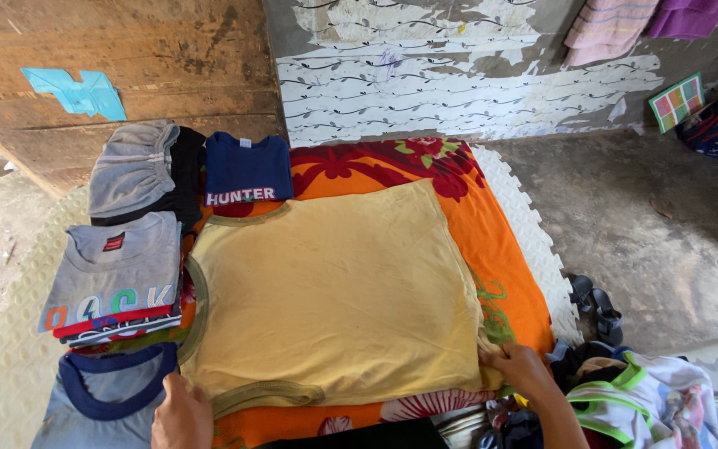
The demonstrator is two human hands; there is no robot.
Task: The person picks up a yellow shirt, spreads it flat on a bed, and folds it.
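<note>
1. A pale blue scrap of paper [76,91] is stuck on the wooden wall [126,50], upper left, with ragged edges.
2. A small card of coloured squares with a green border [676,101] leans against the peeling patterned wall [425,83], far right.
3. A small red label sits at the neck of the folded grey shirt [118,270], which tops a short stack at the left; big coloured letters run along its lower edge.
4. The folded navy shirt [247,170] behind it carries a line of white letters across its front.
5. The yellow shirt [334,291] lies spread flat in the middle of the orange flowered cloth [492,241], which covers a pale foam mat [10,374] on the floor. Its green-trimmed neck points left and its hem lies to the right.
6. The left hand [183,416] rests at the shirt's near left edge, by the trimmed sleeve; whether its fingers are curled or flat I cannot tell.
7. The right hand [521,366] pinches the near right corner of the shirt, fingers closed on the fabric.
8. A grey shirt with a navy collar [105,399] lies just left of the left hand.
9. A heap of loose clothes [650,399] sits by the right forearm, with dark sandals [596,303] beyond on the concrete.
</note>
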